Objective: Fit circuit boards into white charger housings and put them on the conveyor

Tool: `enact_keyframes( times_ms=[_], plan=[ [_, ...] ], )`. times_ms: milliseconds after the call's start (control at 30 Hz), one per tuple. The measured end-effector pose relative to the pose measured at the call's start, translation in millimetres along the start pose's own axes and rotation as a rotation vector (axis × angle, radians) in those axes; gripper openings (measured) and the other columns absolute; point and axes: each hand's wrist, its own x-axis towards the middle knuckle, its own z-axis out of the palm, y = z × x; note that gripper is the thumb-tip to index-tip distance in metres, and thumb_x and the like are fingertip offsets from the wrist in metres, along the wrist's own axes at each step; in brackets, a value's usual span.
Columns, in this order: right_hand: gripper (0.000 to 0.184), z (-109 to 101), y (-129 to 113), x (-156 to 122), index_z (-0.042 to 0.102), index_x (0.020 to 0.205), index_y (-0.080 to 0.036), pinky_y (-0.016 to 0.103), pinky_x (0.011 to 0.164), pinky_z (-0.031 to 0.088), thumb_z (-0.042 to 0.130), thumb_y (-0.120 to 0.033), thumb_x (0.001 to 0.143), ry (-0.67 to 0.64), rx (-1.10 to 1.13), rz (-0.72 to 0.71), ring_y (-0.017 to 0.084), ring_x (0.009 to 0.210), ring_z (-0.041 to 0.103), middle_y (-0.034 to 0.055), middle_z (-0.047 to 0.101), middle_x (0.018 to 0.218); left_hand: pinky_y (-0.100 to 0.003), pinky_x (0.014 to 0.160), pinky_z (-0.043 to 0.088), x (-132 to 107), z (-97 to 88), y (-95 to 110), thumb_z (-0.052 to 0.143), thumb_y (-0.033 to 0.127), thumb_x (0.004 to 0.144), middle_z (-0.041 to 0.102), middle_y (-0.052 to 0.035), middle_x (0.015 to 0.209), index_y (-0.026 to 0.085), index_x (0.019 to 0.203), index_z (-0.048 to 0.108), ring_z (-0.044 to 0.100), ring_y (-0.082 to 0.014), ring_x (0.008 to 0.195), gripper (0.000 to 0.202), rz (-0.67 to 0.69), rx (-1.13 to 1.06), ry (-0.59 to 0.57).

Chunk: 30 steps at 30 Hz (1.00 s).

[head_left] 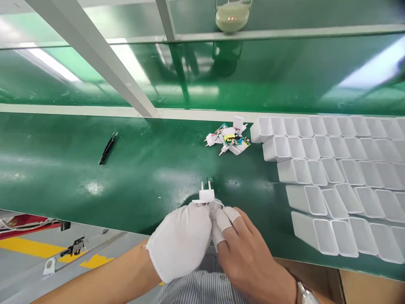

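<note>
My left hand [183, 240], in a white glove, is closed around the near side of a white two-pin plug piece [206, 195]. Its two metal pins point away from me, over the green bench. Against it from the right, my right hand [238, 242] is closed too, with white finger cots on its fingertips. A thin white edge shows between the fingers. What lies under the fingertips is mostly hidden. Beyond the hands is a small pile of circuit boards with white plug parts [232, 137].
Rows of open white plastic cases [302, 171] fill the right side of the green bench [152, 164]. Black tweezers [108, 148] lie on the left. A pale slanted post [104, 55] meets a rail along the back. A roundish container [232, 17] stands on the upper shelf.
</note>
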Motion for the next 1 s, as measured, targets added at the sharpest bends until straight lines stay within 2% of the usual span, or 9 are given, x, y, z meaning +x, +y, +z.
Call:
enact_keyframes(
  times_ms=[100, 167, 233, 333, 433, 600, 733, 833, 1000],
  plan=[
    [0.025, 1.5, 11.7, -11.0, 0.071, 0.105, -0.010, 0.050, 0.087, 0.058, 0.054, -0.004, 0.088, 0.068, 0.094, 0.010, 0.029, 0.100, 0.060, 0.0155, 0.067, 0.103, -0.043, 0.072, 0.056, 2.5, -1.5, 6.6, 0.053, 0.031, 0.089, 0.067, -0.0106, 0.078, 0.020, 0.090, 0.071, 0.067, -0.0272, 0.072, 0.021, 0.130, 0.165, -0.049],
    [0.043, 4.0, 17.4, -16.9, 0.058, 0.132, -0.007, 0.050, 0.093, 0.057, 0.063, -0.009, 0.089, 0.133, 0.118, 0.068, 0.031, 0.112, 0.058, 0.0184, 0.064, 0.119, -0.044, 0.065, 0.055, 1.0, -0.4, 9.5, 0.047, 0.023, 0.091, 0.065, -0.0108, 0.076, 0.016, 0.092, 0.069, 0.065, -0.0270, 0.067, 0.023, 0.206, 0.369, -0.079],
    [0.056, 9.4, 21.3, -20.9, 0.050, 0.142, -0.008, 0.052, 0.099, 0.055, 0.069, -0.015, 0.089, 0.118, 0.114, 0.117, 0.032, 0.120, 0.056, 0.0204, 0.060, 0.128, -0.043, 0.061, 0.054, -2.5, 1.7, 8.6, 0.043, 0.019, 0.093, 0.064, -0.0102, 0.078, 0.013, 0.104, 0.067, 0.063, -0.0271, 0.066, 0.028, 0.276, 0.586, -0.086],
    [0.050, 21.2, 25.2, -24.5, 0.050, 0.144, -0.014, 0.051, 0.104, 0.054, 0.061, -0.016, 0.095, -0.008, 0.123, 0.102, 0.032, 0.126, 0.056, 0.0186, 0.060, 0.132, -0.043, 0.062, 0.055, -8.8, 5.1, 1.1, 0.044, 0.019, 0.095, 0.066, -0.0089, 0.084, 0.014, 0.119, 0.063, 0.064, -0.0266, 0.070, 0.031, 0.320, 0.668, -0.028],
    [0.046, 30.1, 25.4, -25.0, 0.053, 0.143, -0.021, 0.049, 0.106, 0.053, 0.054, -0.016, 0.098, -0.007, 0.254, 0.187, 0.029, 0.127, 0.058, 0.0147, 0.061, 0.134, -0.043, 0.077, 0.058, -14.8, 9.2, -6.9, 0.052, 0.022, 0.094, 0.069, -0.0082, 0.101, 0.021, 0.125, 0.060, 0.067, -0.0260, 0.088, 0.032, 0.311, 0.509, 0.068],
    [0.028, 31.1, 8.0, -16.8, 0.067, 0.124, -0.028, 0.040, 0.093, 0.058, 0.061, -0.033, 0.097, 0.153, 1.105, 0.731, 0.023, 0.107, 0.068, 0.0067, 0.070, 0.121, -0.043, 0.096, 0.057, -25.3, 25.2, -5.2, 0.084, 0.033, 0.071, 0.060, -0.0109, 0.133, 0.025, 0.137, 0.049, 0.062, -0.0297, 0.119, 0.075, 0.083, 0.171, 0.401],
    [0.029, 29.4, -12.5, -8.5, 0.071, 0.118, -0.024, 0.034, 0.083, 0.057, 0.064, -0.041, 0.095, 0.118, 1.679, 1.036, 0.019, 0.093, 0.067, 0.0059, 0.072, 0.114, -0.042, 0.095, 0.059, -26.7, 32.4, 9.0, 0.083, 0.029, 0.071, 0.066, -0.0108, 0.126, 0.022, 0.136, 0.047, 0.067, -0.0274, 0.114, 0.075, 0.065, 0.017, 0.489],
    [0.032, 26.9, -21.7, -4.1, 0.072, 0.118, -0.023, 0.032, 0.081, 0.054, 0.069, -0.040, 0.092, 0.149, 1.815, 1.106, 0.019, 0.092, 0.064, 0.0057, 0.072, 0.109, -0.041, 0.091, 0.061, -24.5, 28.0, 19.3, 0.082, 0.027, 0.070, 0.071, -0.0108, 0.119, 0.018, 0.135, 0.047, 0.071, -0.0271, 0.106, 0.075, 0.049, -0.024, 0.529],
    [0.029, 22.6, -25.8, -2.7, 0.073, 0.115, -0.022, 0.030, 0.077, 0.053, 0.072, -0.036, 0.089, 0.164, 1.859, 1.110, 0.018, 0.088, 0.064, 0.0046, 0.072, 0.102, -0.043, 0.091, 0.060, -26.0, 20.9, 24.9, 0.080, 0.027, 0.071, 0.071, -0.0103, 0.125, 0.020, 0.135, 0.049, 0.069, -0.0290, 0.113, 0.072, -0.009, -0.080, 0.487]
  ],
)
